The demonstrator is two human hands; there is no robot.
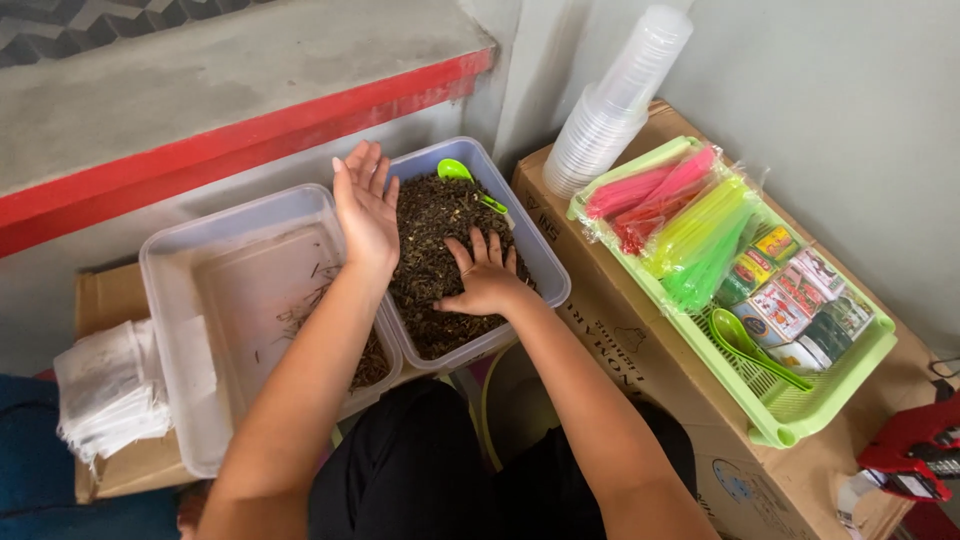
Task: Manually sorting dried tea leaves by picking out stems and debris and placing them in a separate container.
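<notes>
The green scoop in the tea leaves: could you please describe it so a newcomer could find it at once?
Two clear tubs sit below the red-edged step. In the right tub, full of dark leaves, the green scoop lies at the far edge, beyond the right hand. It is the only bright green thing there.

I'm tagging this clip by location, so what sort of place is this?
Probably a small home or street-side drink stall's prep corner. A tub of dark dried leaves sits under the hands, stacked clear plastic cups lean on the wall, and a green tray of coloured straws rests on a cardboard box.
</notes>
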